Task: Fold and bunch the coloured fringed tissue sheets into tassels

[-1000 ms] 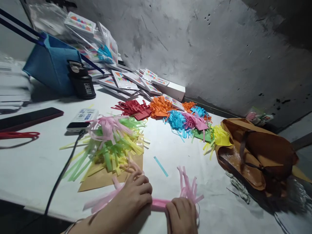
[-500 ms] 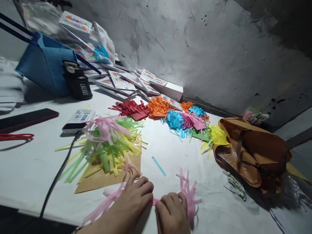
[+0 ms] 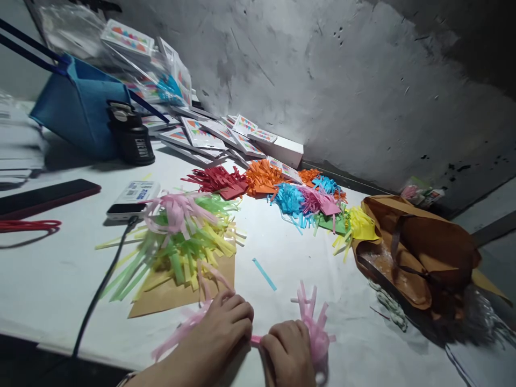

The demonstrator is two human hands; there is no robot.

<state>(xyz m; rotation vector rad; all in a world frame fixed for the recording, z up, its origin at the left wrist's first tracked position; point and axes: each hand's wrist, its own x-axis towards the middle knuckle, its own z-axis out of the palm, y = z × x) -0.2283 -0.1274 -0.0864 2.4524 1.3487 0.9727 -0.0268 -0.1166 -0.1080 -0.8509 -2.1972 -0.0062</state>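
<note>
The right hand (image 3: 288, 352) is cut off at the wrist by the bottom edge of the picture, and its fingers curl over the pink paper fringe (image 3: 312, 328), so the part in its grip is hidden. The left hand (image 3: 220, 333) covers the middle of the same strip; only a sliver shows between the two hands. The left forearm runs out of the picture at the bottom. At the tabletop's left edge a stack of papers (image 3: 20, 145) is blurred. The print on the small white box (image 3: 135, 196) is too small to read
</note>
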